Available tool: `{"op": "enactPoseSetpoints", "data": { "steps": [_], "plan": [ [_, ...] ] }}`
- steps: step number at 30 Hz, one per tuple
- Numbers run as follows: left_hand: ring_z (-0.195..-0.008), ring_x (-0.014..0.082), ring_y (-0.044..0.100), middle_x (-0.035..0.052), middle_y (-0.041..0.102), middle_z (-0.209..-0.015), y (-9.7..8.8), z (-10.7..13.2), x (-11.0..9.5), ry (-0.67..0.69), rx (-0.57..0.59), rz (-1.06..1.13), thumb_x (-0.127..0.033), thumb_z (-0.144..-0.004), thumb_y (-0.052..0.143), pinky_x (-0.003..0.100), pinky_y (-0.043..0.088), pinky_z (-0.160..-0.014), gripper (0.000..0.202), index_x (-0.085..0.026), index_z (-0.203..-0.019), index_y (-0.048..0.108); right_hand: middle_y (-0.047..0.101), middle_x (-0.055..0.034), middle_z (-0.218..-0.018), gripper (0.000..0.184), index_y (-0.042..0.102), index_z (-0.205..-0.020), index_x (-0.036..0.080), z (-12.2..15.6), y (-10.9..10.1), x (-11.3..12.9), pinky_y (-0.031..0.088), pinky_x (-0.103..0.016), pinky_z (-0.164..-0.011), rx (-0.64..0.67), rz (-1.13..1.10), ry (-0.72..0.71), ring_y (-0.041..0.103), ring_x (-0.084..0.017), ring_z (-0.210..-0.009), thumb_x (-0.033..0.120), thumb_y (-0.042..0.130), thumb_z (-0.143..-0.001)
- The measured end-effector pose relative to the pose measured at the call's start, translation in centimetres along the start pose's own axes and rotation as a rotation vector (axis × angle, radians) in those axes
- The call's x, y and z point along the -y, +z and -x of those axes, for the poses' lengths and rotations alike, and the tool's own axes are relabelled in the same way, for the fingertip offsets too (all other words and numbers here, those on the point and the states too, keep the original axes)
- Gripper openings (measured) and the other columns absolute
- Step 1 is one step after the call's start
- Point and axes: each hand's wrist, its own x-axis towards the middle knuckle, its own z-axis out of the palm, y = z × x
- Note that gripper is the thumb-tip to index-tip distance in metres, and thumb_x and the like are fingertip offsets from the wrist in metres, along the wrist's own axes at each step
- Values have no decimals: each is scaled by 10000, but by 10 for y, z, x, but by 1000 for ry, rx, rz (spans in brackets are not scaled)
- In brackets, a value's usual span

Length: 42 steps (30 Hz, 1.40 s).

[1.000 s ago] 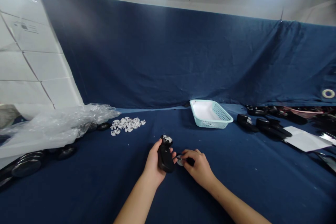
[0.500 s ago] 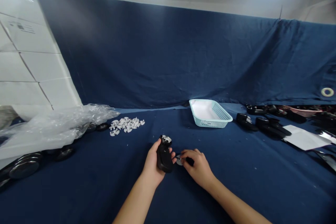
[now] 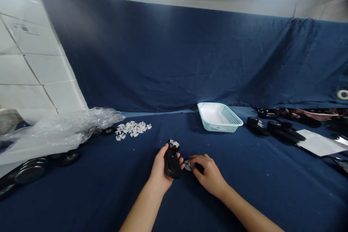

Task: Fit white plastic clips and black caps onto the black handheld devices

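Note:
My left hand (image 3: pixel 160 168) is closed around a black handheld plastic housing (image 3: pixel 172 161), long and rounded, with a white piece (image 3: pixel 174 144) at its top end. Its upper end points away from me and its lower end rests toward my palm. Just to the right, my right hand (image 3: pixel 209 174) has thumb and fingers pinched on a small round white part (image 3: pixel 187 165) with dark marks, low over the blue cloth. Something dark shows under the curled fingers of that hand; I cannot make out what it is.
A pile of small white plastic pieces (image 3: pixel 132 129) lies at the back left, beside clear plastic wrap (image 3: pixel 67 125) over black round parts (image 3: pixel 29 172). A pale blue basket (image 3: pixel 221 128) stands at the back. More black housings (image 3: pixel 282 133) and a white sheet (image 3: pixel 322 143) lie right.
The whole view has shifted slightly, so everything sits a little further right. Both hands keep nearly the same pose and grip.

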Motion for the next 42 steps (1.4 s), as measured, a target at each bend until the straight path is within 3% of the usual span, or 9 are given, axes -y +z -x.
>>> {"op": "enactPoseSetpoints", "data": {
  "steps": [12,22,31,42],
  "plan": [
    [-573,195,652,71,663,-702,1,1,0,11,-32,-6,-452,-803,611,372,560,-616,333,-126,-872,622,657,-11,-1174,343,691,-952,284,2,-2,6,423,-378,-880,39,109,-26,561,-236,-1076,80,524,-732],
    [-563,193,649,79,663,-680,2,4,-1,0,3,-18,-468,-834,564,324,540,-544,364,-109,-832,618,685,-2,-1106,339,693,-995,292,0,-7,0,422,-375,-927,48,-65,-14,595,-209,-1042,100,534,-764],
    [-559,192,650,80,670,-680,1,4,0,-5,7,-20,-470,-833,566,316,533,-530,371,-104,-829,624,677,-14,-1115,332,682,-988,282,1,-4,-1,422,-387,-924,36,-63,-33,588,-220,-1044,87,541,-759],
    [-546,190,644,76,666,-668,3,8,-1,-23,5,-26,-460,-834,562,302,516,-504,368,-99,-814,624,660,4,-1152,364,666,-1013,317,4,-4,1,408,-394,-882,79,86,-66,552,-237,-1075,84,521,-773]
  ]
}}
